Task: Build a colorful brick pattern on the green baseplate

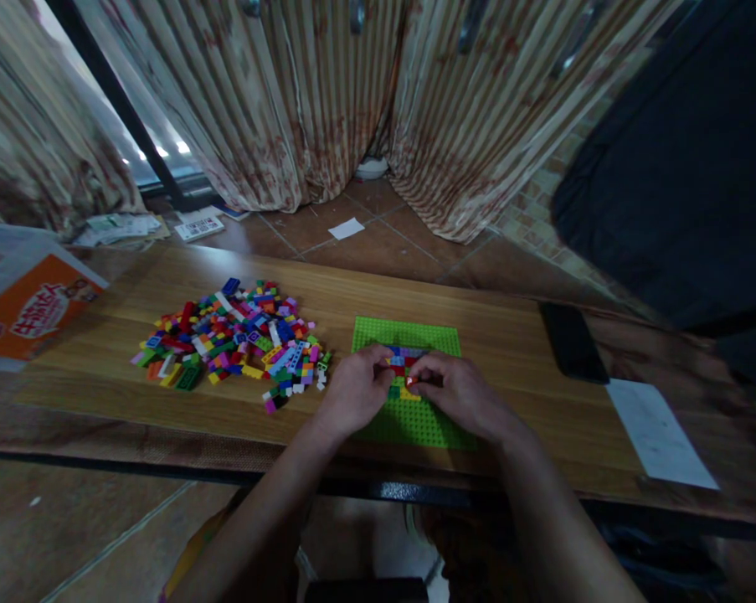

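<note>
A bright green baseplate (439,425) lies on the wooden table, with a patch of blue, red, yellow and green toy bricks (406,353) built up on its middle. My right hand (464,392) comes in from the right over the plate, thumb and fingertips pinching a small red brick (410,381) just above the patch's right part. At the patch's left side is my left hand (357,390), its thumb and fingers closed together. Whatever those fingers hold, if anything, is hidden. Both hands partly cover the built bricks.
Left of the plate spreads a heap of loose mixed bricks (233,335) on the table (503,335). A clear box with an orange label (44,306) stands at the far left. Toward the right lie a black phone (572,343) and a white paper sheet (660,431). Curtains hang behind.
</note>
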